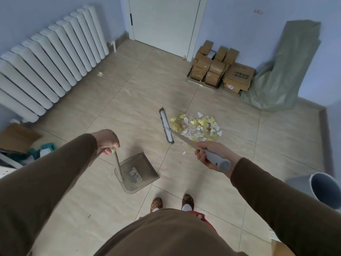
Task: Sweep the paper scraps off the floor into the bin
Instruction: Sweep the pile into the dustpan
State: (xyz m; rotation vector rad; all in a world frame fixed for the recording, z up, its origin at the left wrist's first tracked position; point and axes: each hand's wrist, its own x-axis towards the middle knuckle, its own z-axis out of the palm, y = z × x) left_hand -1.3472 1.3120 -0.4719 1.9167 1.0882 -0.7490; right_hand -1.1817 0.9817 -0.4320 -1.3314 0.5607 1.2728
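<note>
Floor tiles (pixel 140 111) hold boxes (pixel 219 72), radiator (pixel 49 58) and bin (pixel 321 189).

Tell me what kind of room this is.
Probably a spare or storage room in a home or small office, indoors. A white radiator lines the left wall, taped cardboard boxes are stacked by a closed white door, and the tiled floor holds no furniture in view.
</note>
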